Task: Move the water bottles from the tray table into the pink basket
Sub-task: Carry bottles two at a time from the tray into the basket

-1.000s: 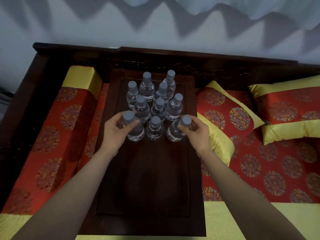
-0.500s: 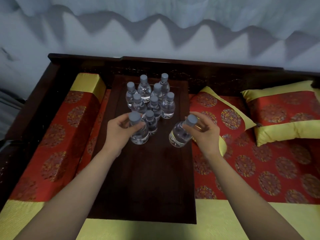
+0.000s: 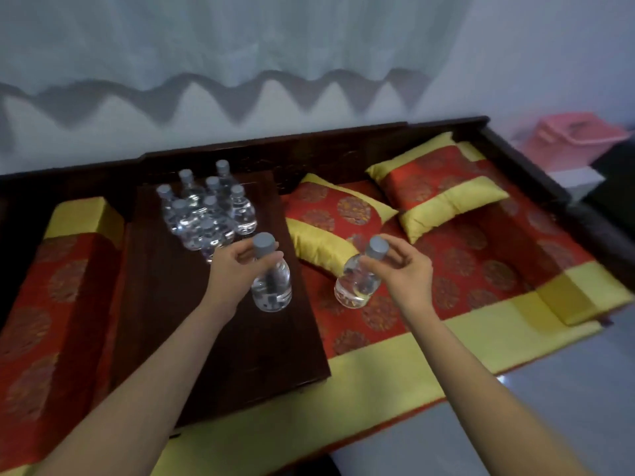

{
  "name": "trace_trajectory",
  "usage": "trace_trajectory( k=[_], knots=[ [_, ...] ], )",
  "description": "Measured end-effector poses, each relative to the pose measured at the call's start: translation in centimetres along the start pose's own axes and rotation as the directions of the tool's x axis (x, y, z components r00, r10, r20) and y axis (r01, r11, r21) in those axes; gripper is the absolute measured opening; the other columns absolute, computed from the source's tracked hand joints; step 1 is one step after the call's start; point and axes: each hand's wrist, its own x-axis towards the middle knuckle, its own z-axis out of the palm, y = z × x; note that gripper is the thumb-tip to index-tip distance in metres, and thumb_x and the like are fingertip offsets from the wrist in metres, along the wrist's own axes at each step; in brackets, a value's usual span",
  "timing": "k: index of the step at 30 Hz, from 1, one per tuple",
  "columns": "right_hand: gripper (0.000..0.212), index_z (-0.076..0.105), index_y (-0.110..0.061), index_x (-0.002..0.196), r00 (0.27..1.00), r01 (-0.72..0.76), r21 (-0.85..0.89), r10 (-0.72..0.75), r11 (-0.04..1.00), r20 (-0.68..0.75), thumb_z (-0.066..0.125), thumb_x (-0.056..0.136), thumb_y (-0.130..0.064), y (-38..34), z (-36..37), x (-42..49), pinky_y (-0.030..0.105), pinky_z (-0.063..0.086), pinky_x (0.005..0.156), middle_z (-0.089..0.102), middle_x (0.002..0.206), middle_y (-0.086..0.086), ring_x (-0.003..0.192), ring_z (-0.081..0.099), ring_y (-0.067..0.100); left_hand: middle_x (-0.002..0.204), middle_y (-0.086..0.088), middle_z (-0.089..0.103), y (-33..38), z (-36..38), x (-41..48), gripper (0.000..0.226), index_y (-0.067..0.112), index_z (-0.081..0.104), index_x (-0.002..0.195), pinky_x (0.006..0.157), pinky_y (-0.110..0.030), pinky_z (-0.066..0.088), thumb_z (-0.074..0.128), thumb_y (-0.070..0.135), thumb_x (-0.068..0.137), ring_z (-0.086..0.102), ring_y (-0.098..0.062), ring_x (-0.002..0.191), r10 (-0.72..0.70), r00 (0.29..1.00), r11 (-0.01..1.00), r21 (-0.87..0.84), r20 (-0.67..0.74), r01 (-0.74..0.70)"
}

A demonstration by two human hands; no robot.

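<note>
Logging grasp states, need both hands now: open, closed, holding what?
Left hand: closed on a water bottle by its neck.
Right hand: closed on another bottle, tilted.

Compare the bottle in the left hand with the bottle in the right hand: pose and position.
The left-hand bottle hangs nearly upright; the right-hand bottle tilts, base swung leftward. The left-hand bottle is over the dark tray table; the right-hand bottle is past its edge, over the red cushion. Both are clear, grey-capped and pinched near the cap by the left hand and right hand.
</note>
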Motion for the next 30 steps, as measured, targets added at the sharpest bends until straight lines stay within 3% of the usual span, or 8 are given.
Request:
trace_trajectory(
  k=[4,7,9,14,17,22,27,30],
  knots=[
    [0.041,0.071,-0.025,0.101,0.987,-0.047,-0.025,0.043,0.999,-0.153,0.087,0.065,-0.015,-0.7,-7.1,-2.4,0.033,0.058,0.084,0.074,0.098,-0.005,0.093,0.070,0.007,0.098,-0.001,0.076,1.5,6.3,-0.9,0.036,0.022,0.077,0.093,0.093,-0.036,0.052,0.086,0.031,0.060,0.070,-0.019,0.100,0.014,0.989,1.000,-0.012,0.144,-0.012],
    [0.043,0.071,-0.016,0.107,0.958,-0.072,-0.027,0.062,0.997,-0.279,0.086,0.067,-0.014,-1.2,-13.6,-4.1,0.035,0.058,0.084,0.074,0.099,-0.003,0.094,0.070,0.010,0.096,-0.001,0.077,3.0,12.4,-1.7,0.022,0.020,0.076,0.091,0.092,-0.038,0.054,0.083,0.019,0.070,0.070,-0.019,0.097,0.041,0.973,0.999,-0.024,0.227,-0.036],
    [0.042,0.071,-0.014,0.107,0.920,-0.083,-0.015,0.071,0.996,-0.385,0.085,0.068,-0.012,-1.3,-18.8,-5.4,0.034,0.059,0.082,0.074,0.099,-0.001,0.094,0.070,0.013,0.092,0.003,0.077,4.2,17.4,-2.8,0.018,0.022,0.076,0.089,0.086,-0.033,0.054,0.081,0.014,0.074,0.070,-0.015,0.094,0.067,0.951,0.998,-0.039,0.301,-0.058],
    [0.042,0.070,-0.022,0.105,0.823,-0.127,0.001,0.106,0.992,-0.559,0.085,0.067,-0.011,-0.7,-31.5,-8.1,0.032,0.058,0.085,0.074,0.102,0.001,0.094,0.070,0.012,0.091,0.005,0.077,6.2,28.9,-5.1,0.022,0.024,0.075,0.090,0.082,-0.029,0.053,0.081,0.013,0.073,0.071,-0.013,0.092,0.126,0.895,0.992,-0.056,0.429,-0.113],
    [0.046,0.070,-0.018,0.111,0.785,-0.148,-0.031,0.099,0.988,-0.612,0.084,0.068,-0.011,0.3,-39.4,-9.2,0.032,0.058,0.085,0.073,0.103,0.000,0.094,0.070,0.010,0.086,0.006,0.077,7.2,36.3,-6.3,0.019,0.022,0.075,0.088,0.078,-0.030,0.053,0.082,0.014,0.072,0.071,-0.013,0.087,0.156,0.871,0.988,-0.054,0.466,-0.148],
    [0.048,0.068,-0.019,0.116,0.742,-0.166,-0.066,0.081,0.984,-0.665,0.081,0.071,-0.010,1.3,-52.0,-9.5,0.029,0.055,0.084,0.071,0.109,-0.001,0.097,0.066,0.008,0.095,0.000,0.076,8.6,48.6,-8.5,0.023,0.014,0.076,0.096,0.086,-0.035,0.056,0.081,0.014,0.073,0.071,-0.018,0.095,0.186,0.853,0.982,-0.080,0.488,-0.169],
    [0.047,0.069,-0.020,0.112,0.678,-0.158,-0.050,0.071,0.986,-0.731,0.082,0.069,-0.007,2.5,-62.6,-8.5,0.032,0.055,0.086,0.073,0.102,0.000,0.094,0.069,0.011,0.091,0.008,0.076,9.5,59.7,-9.7,0.024,0.018,0.075,0.094,0.085,-0.030,0.053,0.082,0.014,0.071,0.070,-0.008,0.092,0.176,0.833,0.984,-0.093,0.524,-0.149],
    [0.047,0.071,-0.018,0.111,0.625,-0.157,-0.008,0.093,0.987,-0.775,0.083,0.067,-0.006,4.0,-68.1,-7.5,0.031,0.055,0.086,0.073,0.097,-0.002,0.091,0.069,0.010,0.094,0.006,0.077,9.9,65.8,-9.6,0.025,0.019,0.076,0.094,0.088,-0.033,0.054,0.083,0.019,0.070,0.070,-0.012,0.096,0.182,0.802,0.982,-0.057,0.569,-0.182]
  ],
)
